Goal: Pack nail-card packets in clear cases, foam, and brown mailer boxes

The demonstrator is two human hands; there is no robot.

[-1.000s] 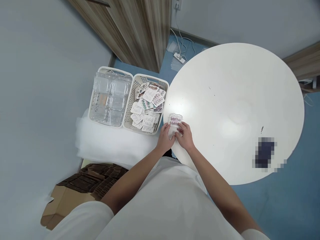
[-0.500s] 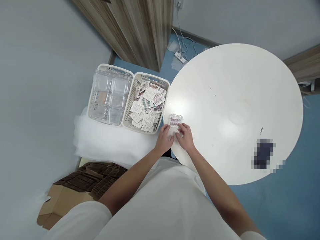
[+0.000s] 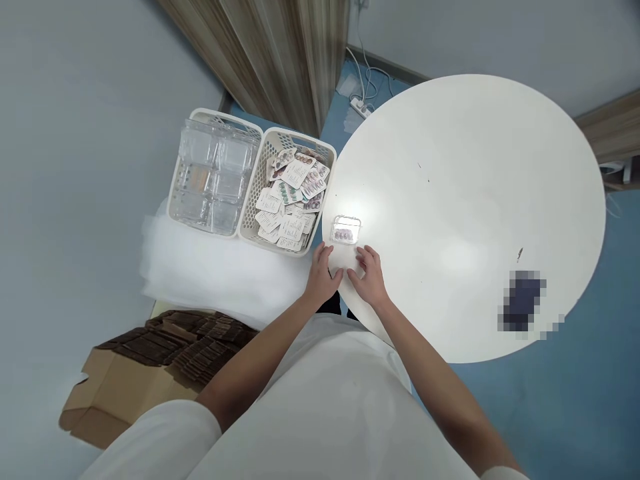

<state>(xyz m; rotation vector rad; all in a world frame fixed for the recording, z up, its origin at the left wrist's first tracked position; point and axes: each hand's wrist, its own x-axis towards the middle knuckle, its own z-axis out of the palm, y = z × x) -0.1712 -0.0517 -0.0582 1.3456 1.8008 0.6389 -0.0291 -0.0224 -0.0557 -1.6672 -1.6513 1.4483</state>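
A small clear plastic case (image 3: 345,231) with a row of purple-pink pieces inside rests on the white round table (image 3: 465,200), close to its left edge. Just below its left corner is my left hand (image 3: 323,275), fingers curved and apart with nothing in them. My right hand (image 3: 369,275) is below the case's right corner, thumb and fingers likewise apart and holding nothing. Both hands appear separate from the case, near the table's edge. Whether the case's lid is fastened I cannot tell.
Left of the table stand a basket (image 3: 245,230) of printed cards and coloured packs, and a basket (image 3: 173,200) of clear plastic cases. White wrapping sheet (image 3: 220,270) lies below them, beside a cardboard box (image 3: 125,383) of folded brown cardboard. A blurred dark object (image 3: 523,301) lies on the table's right.
Both hands have come away from the plastic case and drawn slightly back toward my body. The case stays on the table, and the whole view has shifted a little.
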